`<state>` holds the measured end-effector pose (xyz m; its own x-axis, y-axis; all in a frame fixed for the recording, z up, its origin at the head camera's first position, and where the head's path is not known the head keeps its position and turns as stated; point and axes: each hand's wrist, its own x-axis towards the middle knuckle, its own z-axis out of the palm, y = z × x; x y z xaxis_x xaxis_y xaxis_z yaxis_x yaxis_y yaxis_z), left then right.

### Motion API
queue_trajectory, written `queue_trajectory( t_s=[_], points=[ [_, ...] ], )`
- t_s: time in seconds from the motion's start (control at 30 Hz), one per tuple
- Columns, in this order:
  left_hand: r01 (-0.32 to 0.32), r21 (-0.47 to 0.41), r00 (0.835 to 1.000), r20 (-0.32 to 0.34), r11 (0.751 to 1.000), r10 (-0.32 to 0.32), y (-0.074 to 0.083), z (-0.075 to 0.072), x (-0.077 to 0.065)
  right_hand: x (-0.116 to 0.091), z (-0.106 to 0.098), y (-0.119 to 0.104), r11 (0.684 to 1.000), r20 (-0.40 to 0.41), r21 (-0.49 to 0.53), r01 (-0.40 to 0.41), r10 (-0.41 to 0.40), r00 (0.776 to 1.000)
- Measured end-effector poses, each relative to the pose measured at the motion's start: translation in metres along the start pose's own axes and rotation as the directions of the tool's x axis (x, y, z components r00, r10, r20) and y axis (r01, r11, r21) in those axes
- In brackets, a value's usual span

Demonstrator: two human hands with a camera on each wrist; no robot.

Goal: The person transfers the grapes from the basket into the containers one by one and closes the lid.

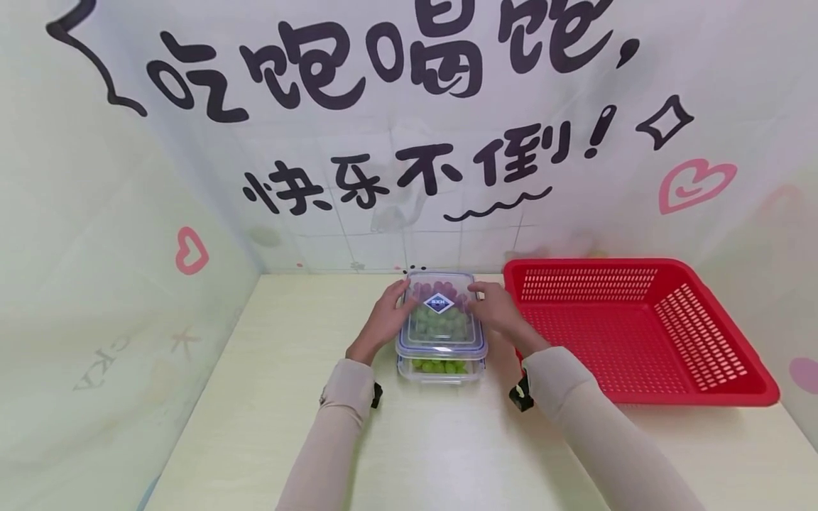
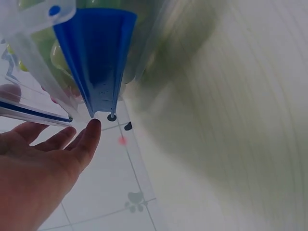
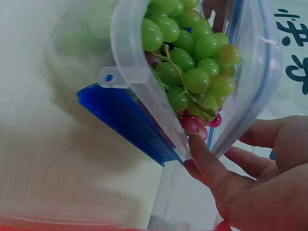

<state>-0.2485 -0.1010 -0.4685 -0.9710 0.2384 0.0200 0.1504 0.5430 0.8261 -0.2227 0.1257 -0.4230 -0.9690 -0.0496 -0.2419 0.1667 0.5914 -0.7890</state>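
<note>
A clear plastic container (image 1: 437, 378) holds green grapes (image 3: 197, 72) and a few red grapes (image 3: 190, 125). Over it sits a transparent lid (image 1: 441, 335) with a blue seal and a diamond label, tilted with a gap at the near side. My left hand (image 1: 385, 312) pinches the lid's left edge, its fingertips close to the blue latch (image 2: 96, 57) hanging off the container. On the opposite edge my right hand (image 1: 498, 309) pinches the lid, one fingertip touching the container's rim by another blue latch (image 3: 127, 125).
To the right stands a large red plastic basket (image 1: 601, 341) with slotted walls, close beside my right forearm. A pale wooden table (image 1: 281, 397) lies under everything. Behind the container rises a white printed curtain (image 1: 383, 241).
</note>
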Motion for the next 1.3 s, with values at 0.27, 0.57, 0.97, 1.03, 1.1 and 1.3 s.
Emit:
queue_trajectory(
  t_s=[0.27,0.57,0.97,1.03,1.1,1.3],
  points=[
    [0.009,-0.002,1.000,0.015,1.000,-0.009,-0.003,0.002,0.001,0.003,0.015,0.007,0.999,-0.093,0.028,0.018,-0.016,0.996],
    [-0.014,0.051,1.000,0.029,0.999,0.013,-0.005,0.004,-0.002,0.001,0.035,0.009,0.996,-0.265,-0.074,0.051,-0.069,0.962],
    [-0.048,0.032,0.998,0.035,0.998,0.047,-0.007,0.004,-0.002,-0.004,0.039,0.008,0.996,-0.279,-0.081,0.035,-0.056,0.959],
    [-0.046,0.027,0.998,0.033,0.999,0.045,-0.008,0.005,-0.003,-0.005,0.040,0.009,0.997,-0.275,-0.065,0.040,-0.056,0.960],
    [-0.048,0.017,0.998,0.028,0.999,0.048,-0.009,0.006,-0.004,-0.005,0.041,0.010,0.998,-0.272,-0.050,0.042,-0.054,0.961],
    [-0.049,0.008,0.999,0.024,0.999,0.049,-0.013,0.006,-0.006,-0.004,0.048,0.014,0.998,-0.295,-0.025,0.058,-0.063,0.953]
  ],
)
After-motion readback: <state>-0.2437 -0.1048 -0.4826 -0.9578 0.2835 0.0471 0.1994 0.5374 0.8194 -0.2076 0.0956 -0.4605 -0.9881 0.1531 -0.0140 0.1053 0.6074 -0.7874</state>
